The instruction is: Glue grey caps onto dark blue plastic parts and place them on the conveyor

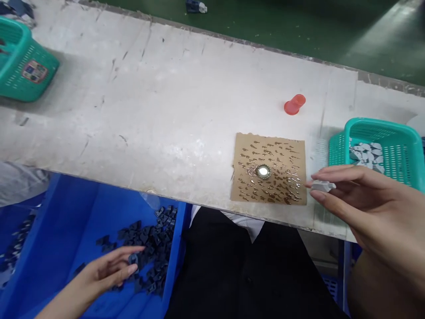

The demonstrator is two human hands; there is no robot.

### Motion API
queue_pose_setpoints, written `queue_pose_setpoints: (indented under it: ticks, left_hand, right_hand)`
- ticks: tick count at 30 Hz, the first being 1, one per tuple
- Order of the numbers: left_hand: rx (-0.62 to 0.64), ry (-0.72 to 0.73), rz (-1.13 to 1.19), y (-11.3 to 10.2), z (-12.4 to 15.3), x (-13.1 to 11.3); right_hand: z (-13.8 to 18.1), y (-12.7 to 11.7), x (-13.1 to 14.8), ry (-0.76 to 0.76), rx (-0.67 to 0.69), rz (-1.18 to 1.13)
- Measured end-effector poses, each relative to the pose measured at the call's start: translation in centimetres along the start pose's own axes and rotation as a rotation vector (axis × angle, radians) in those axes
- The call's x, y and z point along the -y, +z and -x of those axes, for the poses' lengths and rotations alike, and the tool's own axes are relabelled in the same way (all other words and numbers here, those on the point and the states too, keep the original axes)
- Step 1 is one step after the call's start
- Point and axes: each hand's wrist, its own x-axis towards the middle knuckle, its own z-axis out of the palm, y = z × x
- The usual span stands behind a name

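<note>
My left hand (111, 268) reaches down into a blue bin (66, 230) below the table edge and pinches a small dark plastic part (133, 258) from a heap of several like it (149, 248). My right hand (365, 208) hovers at the table's front right, its fingers closed on a small light grey part (322, 186). Just left of it lies a brown cardboard square (268, 168) smeared with glue streaks, a small round shiny piece (263, 171) at its centre.
A teal basket (398, 137) holding several grey parts stands at the right. Another teal basket (23, 66) sits at the far left. A red cap (294, 104) lies on the worn white table (149, 110). Green floor shows beyond the far edge.
</note>
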Motion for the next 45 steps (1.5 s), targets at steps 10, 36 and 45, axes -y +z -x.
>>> queue_pose_setpoints:
  ticks: [10, 36, 45]
  left_hand:
    - [0.527, 0.798, 0.996, 10.9, -0.5, -19.3]
    - [0.812, 0.603, 1.291, 15.7, -0.9, -21.3]
    - [0.801, 0.476, 1.276, 16.2, -0.5, -21.8]
  right_hand:
    - [0.0, 0.0, -0.8, -0.042, 0.164, 0.173]
    - [-1.0, 3.8, -1.3, -0.038, -0.016, 0.234]
    - [-0.2, 4.2, -1.3, -0.128, -0.073, -0.003]
